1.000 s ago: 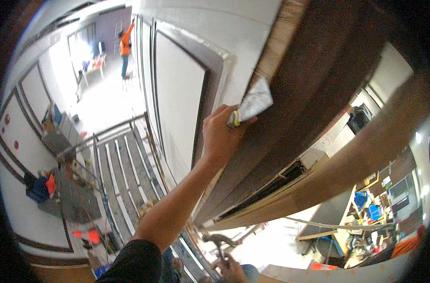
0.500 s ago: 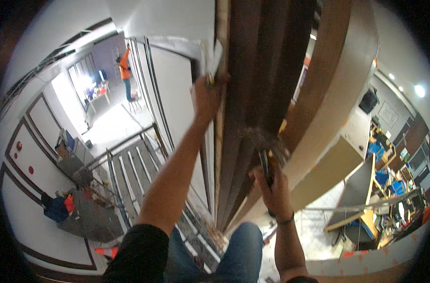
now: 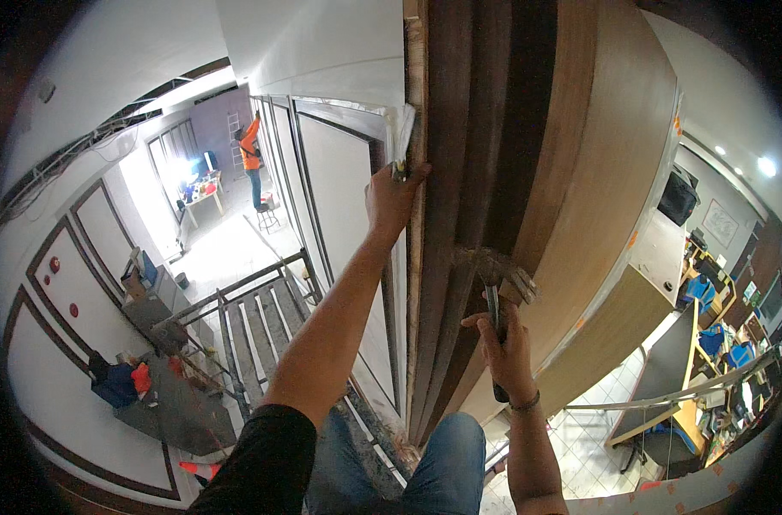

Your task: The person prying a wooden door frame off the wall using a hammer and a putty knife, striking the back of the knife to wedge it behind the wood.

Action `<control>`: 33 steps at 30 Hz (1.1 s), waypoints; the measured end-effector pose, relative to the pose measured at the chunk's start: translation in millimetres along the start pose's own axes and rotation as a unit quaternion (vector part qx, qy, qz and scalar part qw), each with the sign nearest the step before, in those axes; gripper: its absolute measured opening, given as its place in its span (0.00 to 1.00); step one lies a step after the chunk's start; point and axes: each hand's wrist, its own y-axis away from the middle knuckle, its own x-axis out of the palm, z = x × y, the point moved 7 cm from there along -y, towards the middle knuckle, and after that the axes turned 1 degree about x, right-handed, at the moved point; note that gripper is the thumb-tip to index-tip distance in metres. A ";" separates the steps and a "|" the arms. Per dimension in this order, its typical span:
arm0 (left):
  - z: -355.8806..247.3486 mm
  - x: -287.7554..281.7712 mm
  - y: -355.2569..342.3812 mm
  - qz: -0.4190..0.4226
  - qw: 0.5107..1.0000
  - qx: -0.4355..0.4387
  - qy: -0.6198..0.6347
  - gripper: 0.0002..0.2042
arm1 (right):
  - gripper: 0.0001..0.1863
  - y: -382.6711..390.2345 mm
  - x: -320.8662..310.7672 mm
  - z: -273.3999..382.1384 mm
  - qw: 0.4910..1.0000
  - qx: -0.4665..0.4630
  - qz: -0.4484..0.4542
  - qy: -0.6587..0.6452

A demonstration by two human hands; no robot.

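Observation:
My left hand (image 3: pixel 389 202) is raised against the edge of the dark brown wood panel (image 3: pixel 468 172), closed on what looks like a putty knife (image 3: pixel 404 133). Its flat, pale blade points up along the seam between the panel and the white wall; the handle is mostly hidden by the fingers. Lower and to the right, my right hand (image 3: pixel 509 356) wraps round the dark handle of a claw hammer (image 3: pixel 494 273). The hammer's head is up, in front of the grooved panel and slightly blurred; whether it touches the wood I cannot tell.
Beneath me is a slatted scaffold platform (image 3: pixel 266 318) with metal rails. A curved light-wood panel (image 3: pixel 606 172) bulges out at right, above cluttered desks (image 3: pixel 709 360). Far left, a person in an orange top (image 3: pixel 249 150) stands on a stool. An orange cone (image 3: pixel 200 469) is low at left.
The whole view has shifted slightly, so both hands appear lower and farther right. The hammer, smeared before, looks sharper now. Both tools are still in my hands.

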 end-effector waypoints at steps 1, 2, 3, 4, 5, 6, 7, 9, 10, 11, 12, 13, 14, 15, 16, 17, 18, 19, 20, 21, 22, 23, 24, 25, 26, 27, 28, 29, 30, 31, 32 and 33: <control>-8.5 -6.2 0.4 -0.014 0.998 0.034 -0.054 0.22 | 0.16 2.8 1.9 1.3 1.000 0.001 0.000 0.005; -10.0 -10.4 1.1 -0.017 0.998 0.035 -0.055 0.22 | 0.15 3.7 4.5 -0.5 1.000 0.004 -0.001 -0.001; -9.1 -20.9 1.5 -0.049 0.998 0.015 0.023 0.21 | 0.15 2.9 7.2 -0.9 1.000 0.000 -0.002 -0.008; -7.7 -30.8 2.6 -0.081 0.992 -0.004 0.101 0.21 | 0.15 4.5 8.7 -1.2 1.000 -0.002 -0.002 -0.014; -28.2 -37.4 9.5 -0.078 0.992 0.000 0.103 0.21 | 0.16 6.5 5.2 -2.2 1.000 -0.015 -0.009 0.007; -51.1 -31.8 16.2 0.023 0.968 0.004 0.248 0.20 | 0.17 7.1 1.0 -1.8 0.999 -0.028 -0.016 0.029; -83.9 -31.9 23.2 0.123 0.917 0.010 0.379 0.20 | 0.17 6.3 0.1 1.0 0.999 -0.033 -0.021 0.023; -117.9 -31.8 16.6 0.188 0.859 -0.005 0.475 0.19 | 0.18 8.4 3.2 3.8 1.000 -0.021 -0.010 -0.003; -140.2 -28.5 13.7 0.249 0.785 -0.020 0.567 0.18 | 0.18 9.0 4.9 6.1 1.000 -0.023 -0.009 -0.005; -154.0 -28.7 9.8 0.247 0.785 -0.022 0.568 0.18 | 0.18 9.8 4.4 6.5 0.999 -0.034 -0.021 -0.016; -171.2 -23.6 9.2 0.284 0.779 -0.007 0.559 0.18 | 0.18 11.5 2.4 6.7 0.998 -0.044 -0.032 -0.025; -183.1 -18.7 8.0 0.317 0.775 0.007 0.547 0.18 | 0.18 11.6 3.7 6.5 0.998 -0.041 -0.027 -0.025; -188.3 -13.6 1.7 0.313 0.776 0.004 0.547 0.18 | 0.17 9.9 5.1 2.8 0.999 -0.009 -0.015 -0.033; -193.9 -3.9 -4.1 0.322 0.771 0.014 0.549 0.17 | 0.17 9.2 6.5 -3.7 0.999 0.026 -0.006 -0.038; -202.4 3.7 -9.4 0.332 0.765 0.029 0.552 0.17 | 0.17 8.6 6.4 -3.6 0.999 0.027 -0.004 -0.036; -208.6 11.6 -15.1 0.330 0.764 0.028 0.554 0.17 | 0.16 8.0 5.3 -1.0 0.999 0.007 -0.014 -0.039; -213.4 17.2 -21.3 0.305 0.767 0.016 0.565 0.16 | 0.16 7.8 4.8 -0.6 0.999 -0.004 -0.019 -0.040; -214.2 19.9 -24.9 0.280 0.769 0.004 0.575 0.15 | 0.16 7.6 5.0 -0.1 0.999 -0.014 -0.022 -0.041; -214.8 21.5 -25.8 0.278 0.769 0.003 0.575 0.15 | 0.15 7.7 5.5 0.4 0.999 -0.022 -0.024 -0.035; -218.4 23.2 -27.3 0.271 0.736 -0.034 0.619 0.16 | 0.15 6.3 4.5 -0.2 0.999 -0.029 -0.028 -0.032; -221.3 24.6 -28.0 0.264 0.700 -0.071 0.660 0.16 | 0.15 4.9 3.6 -0.5 0.998 -0.036 -0.031 -0.027; -223.9 26.1 -31.9 0.265 0.699 -0.068 0.660 0.16 | 0.16 5.8 4.2 -4.6 0.999 -0.031 -0.028 -0.029; -224.0 27.9 -38.9 0.266 0.713 -0.066 0.645 0.15 | 0.17 5.7 5.5 -5.2 0.999 -0.027 -0.024 -0.031; -222.6 29.6 -44.3 0.268 0.726 -0.064 0.630 0.15 | 0.17 5.6 6.2 -2.3 0.999 -0.032 -0.025 -0.030; -220.7 31.2 -47.9 0.267 0.727 -0.059 0.630 0.15 | 0.15 5.5 6.0 -0.3 0.999 -0.014 -0.031 -0.037; -217.2 32.2 -49.3 0.252 0.718 -0.069 0.646 0.14 | 0.15 6.3 5.5 -0.4 0.999 -0.004 -0.035 -0.040; -213.9 32.8 -51.4 0.236 0.708 -0.078 0.661 0.14 | 0.14 6.5 5.2 -0.3 0.998 0.004 -0.039 -0.043; -212.6 33.4 -53.4 0.237 0.708 -0.075 0.661 0.14 | 0.14 6.6 5.6 0.0 0.999 0.003 -0.038 -0.032; -211.6 34.5 -53.9 0.237 0.693 -0.080 0.675 0.15 | 0.14 7.9 4.9 0.1 0.999 0.005 -0.037 -0.020; -211.3 36.0 -54.7 0.238 0.679 -0.086 0.689 0.17 | 0.14 8.4 4.2 0.1 0.999 0.004 -0.039 -0.017; -212.3 38.1 -56.0 0.240 0.676 -0.085 0.692 0.17 | 0.13 8.6 3.3 0.1 0.999 0.000 -0.043 -0.020; -211.9 40.9 -57.3 0.244 0.675 -0.084 0.691 0.17 | 0.13 9.2 3.6 -1.4 0.999 -0.003 -0.046 -0.024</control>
